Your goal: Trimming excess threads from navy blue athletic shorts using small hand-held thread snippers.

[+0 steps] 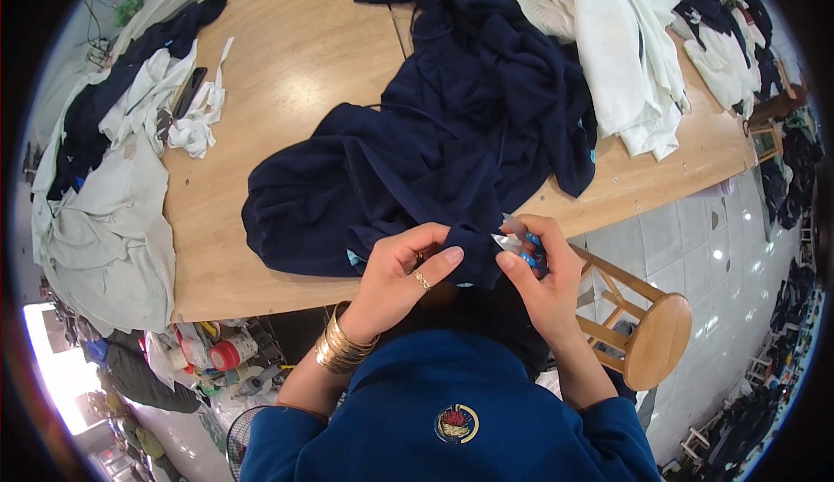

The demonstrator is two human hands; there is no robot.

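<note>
A navy blue garment (443,126) lies in loose folds across the wooden table, its near end hanging at the front edge. My left hand (395,278), with rings and gold bangles, pinches a bunched piece of that cloth between thumb and fingers. Close to its right, my right hand (549,286) is closed around a small pair of blue-handled thread snips (536,261). The blades point left toward the pinched cloth, slightly parted. Whether they touch a thread there is too small to tell. Small light-blue tags show on the garment's edges.
White garments (621,56) lie at the table's far right. Pale grey cloth (122,221), dark clothing and white scraps (201,126) cover its left end. A round wooden stool (658,340) stands right of me, by the table (287,65). Cluttered containers sit below the left front edge.
</note>
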